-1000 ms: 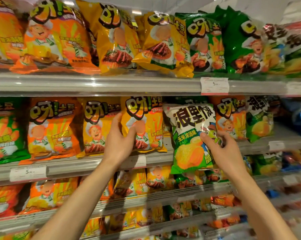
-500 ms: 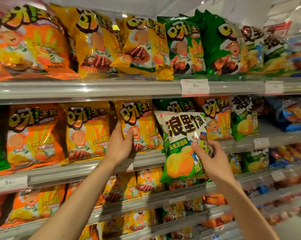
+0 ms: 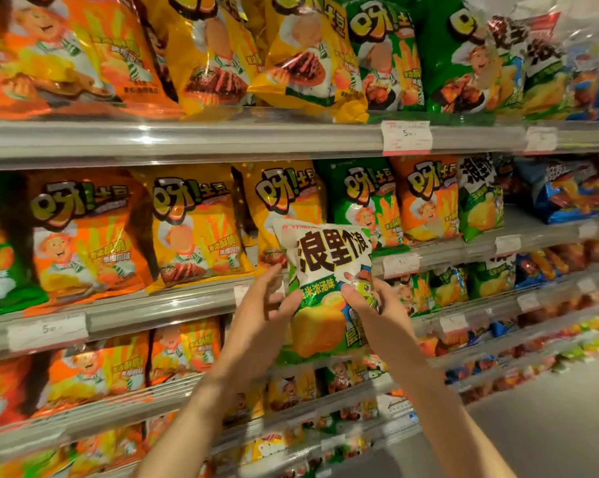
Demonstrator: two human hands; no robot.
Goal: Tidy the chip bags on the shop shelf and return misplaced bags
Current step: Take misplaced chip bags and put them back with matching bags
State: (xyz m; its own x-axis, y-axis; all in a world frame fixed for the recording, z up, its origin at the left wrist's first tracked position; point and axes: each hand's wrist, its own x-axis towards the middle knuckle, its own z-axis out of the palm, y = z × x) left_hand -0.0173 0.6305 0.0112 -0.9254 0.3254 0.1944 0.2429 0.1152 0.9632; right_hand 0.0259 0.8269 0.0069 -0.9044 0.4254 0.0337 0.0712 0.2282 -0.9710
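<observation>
A white and green chip bag is held up in front of the shelves, between the two hands. It is grasped by the right hand: the thumb is pressed on the front of the bag near its right edge, and the other fingers are curled behind it. The left hand is just beside the left edge of the bag. Its fingers are spread and nearly straight, and its fingertips are touching the bag or are very close to it; nothing is clasped by this hand.

Directly behind the held bag, a yellow bag is seen standing on the middle shelf, partly covered by the held one. Further to the left of the left hand, another yellow bag and an orange bag are placed upright in the same row. Above the right hand, a green bag and, beside it, an orange bag with the same design are standing. Further to the right of the right hand, a second white and green bag is seen among them. On the rail of the upper shelf, high above the right hand, a white price label is fixed.
</observation>
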